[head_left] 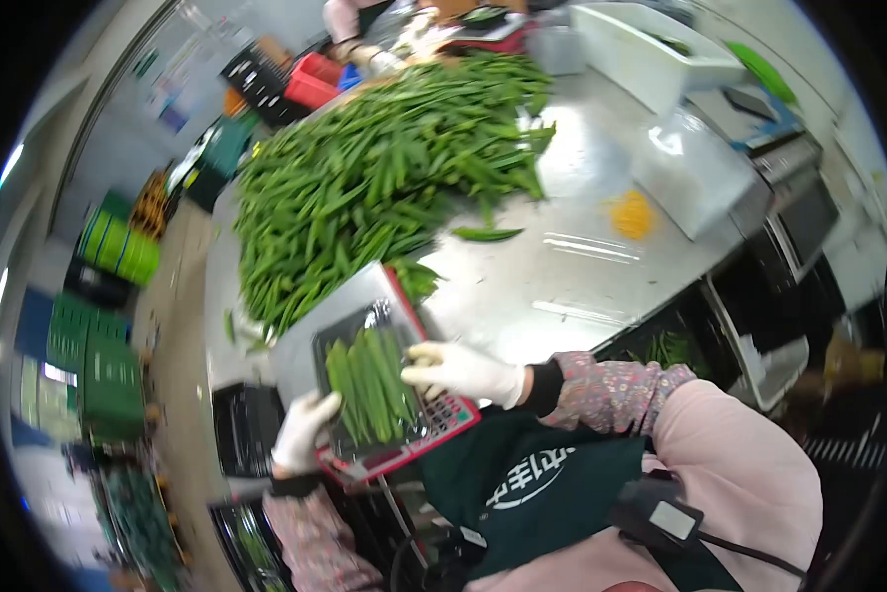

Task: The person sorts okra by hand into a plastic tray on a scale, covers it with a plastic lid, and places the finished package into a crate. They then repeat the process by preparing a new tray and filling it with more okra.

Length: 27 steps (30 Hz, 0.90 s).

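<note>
Tray (352, 331) on scale (451, 416) at table (562, 281) near edge; left hand (303, 430), right hand (461, 370) flanking; okra heap (384, 178) behind, tub (651, 59) beyond.

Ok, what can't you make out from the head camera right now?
Weight readout: head view, only the keypad of the scale shows; the tray of okra covers the rest, and key labels are too small.
Left hand: head view, blurred, so its grip on the tray is unclear.
Co-worker's sleeve: head view, cut off by the top edge.
</note>
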Each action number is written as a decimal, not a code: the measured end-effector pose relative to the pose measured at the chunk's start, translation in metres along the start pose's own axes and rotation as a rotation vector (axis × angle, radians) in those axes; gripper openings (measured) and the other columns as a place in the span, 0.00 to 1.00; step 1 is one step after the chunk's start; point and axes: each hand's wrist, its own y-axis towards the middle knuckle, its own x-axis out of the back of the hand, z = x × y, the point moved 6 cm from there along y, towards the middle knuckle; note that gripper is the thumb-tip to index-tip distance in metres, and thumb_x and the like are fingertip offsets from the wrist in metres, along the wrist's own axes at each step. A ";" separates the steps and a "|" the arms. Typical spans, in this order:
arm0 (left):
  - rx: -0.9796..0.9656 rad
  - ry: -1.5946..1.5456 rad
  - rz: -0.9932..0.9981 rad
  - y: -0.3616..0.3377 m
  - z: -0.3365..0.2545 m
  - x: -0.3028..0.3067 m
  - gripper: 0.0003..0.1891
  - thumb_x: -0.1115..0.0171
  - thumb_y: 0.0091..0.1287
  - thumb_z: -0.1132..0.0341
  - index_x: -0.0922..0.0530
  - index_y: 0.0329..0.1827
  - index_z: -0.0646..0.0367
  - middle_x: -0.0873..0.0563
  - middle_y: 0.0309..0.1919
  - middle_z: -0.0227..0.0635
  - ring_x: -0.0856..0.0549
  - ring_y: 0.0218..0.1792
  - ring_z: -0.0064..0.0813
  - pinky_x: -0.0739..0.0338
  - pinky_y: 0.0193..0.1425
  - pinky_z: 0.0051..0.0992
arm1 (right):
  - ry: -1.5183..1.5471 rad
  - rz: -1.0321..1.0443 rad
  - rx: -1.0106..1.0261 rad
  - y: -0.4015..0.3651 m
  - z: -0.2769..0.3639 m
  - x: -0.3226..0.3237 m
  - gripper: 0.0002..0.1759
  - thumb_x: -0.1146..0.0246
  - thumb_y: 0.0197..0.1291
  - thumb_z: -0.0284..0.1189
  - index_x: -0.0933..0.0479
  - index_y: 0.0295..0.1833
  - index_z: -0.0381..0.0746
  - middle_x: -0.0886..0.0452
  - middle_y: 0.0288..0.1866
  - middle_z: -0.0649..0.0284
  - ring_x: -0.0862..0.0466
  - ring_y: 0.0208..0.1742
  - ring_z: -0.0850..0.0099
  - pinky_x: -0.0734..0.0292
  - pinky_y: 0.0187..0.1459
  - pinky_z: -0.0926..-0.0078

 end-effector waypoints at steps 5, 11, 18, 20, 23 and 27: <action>-0.284 -0.227 -0.192 -0.030 -0.002 -0.042 0.26 0.38 0.73 0.66 0.31 0.71 0.68 0.19 0.62 0.40 0.18 0.59 0.32 0.24 0.63 0.31 | -0.043 0.099 0.145 -0.021 0.019 -0.003 0.31 0.37 0.73 0.39 0.30 0.72 0.29 0.16 0.51 0.61 0.16 0.44 0.77 0.17 0.46 0.77; -0.196 -0.601 -0.179 -0.032 0.040 -0.061 0.25 0.43 0.77 0.55 0.26 0.68 0.65 0.15 0.58 0.43 0.16 0.57 0.34 0.22 0.64 0.34 | -0.527 -0.133 0.519 -0.039 0.061 0.087 0.19 0.37 0.71 0.35 0.19 0.61 0.36 0.12 0.49 0.56 0.13 0.46 0.67 0.18 0.53 0.70; -0.291 -0.829 -0.223 -0.038 0.034 -0.082 0.26 0.42 0.76 0.51 0.24 0.67 0.62 0.15 0.60 0.39 0.16 0.57 0.37 0.22 0.65 0.38 | -1.335 -1.135 0.076 -0.086 0.084 0.339 0.14 0.33 0.60 0.38 0.15 0.42 0.38 0.19 0.48 0.49 0.18 0.51 0.52 0.22 0.55 0.58; -0.291 -0.838 -0.196 -0.034 0.032 -0.088 0.26 0.42 0.76 0.51 0.24 0.68 0.61 0.15 0.60 0.38 0.16 0.58 0.37 0.23 0.65 0.38 | -1.479 -1.220 0.013 -0.094 0.079 0.358 0.14 0.33 0.58 0.38 0.16 0.39 0.37 0.19 0.49 0.48 0.18 0.52 0.50 0.22 0.55 0.57; -0.277 -0.857 -0.232 -0.027 0.031 -0.101 0.26 0.42 0.76 0.52 0.26 0.70 0.60 0.16 0.61 0.37 0.16 0.59 0.37 0.23 0.65 0.36 | -1.511 -1.163 -0.020 -0.089 0.065 0.384 0.14 0.34 0.59 0.37 0.17 0.37 0.36 0.19 0.47 0.47 0.17 0.50 0.50 0.22 0.54 0.58; -0.241 -0.841 -0.225 -0.024 0.028 -0.115 0.26 0.43 0.76 0.53 0.25 0.69 0.62 0.16 0.61 0.37 0.16 0.59 0.36 0.23 0.65 0.35 | -1.199 -1.346 0.215 -0.103 0.083 0.400 0.13 0.35 0.60 0.37 0.17 0.37 0.36 0.17 0.42 0.47 0.16 0.44 0.50 0.21 0.49 0.58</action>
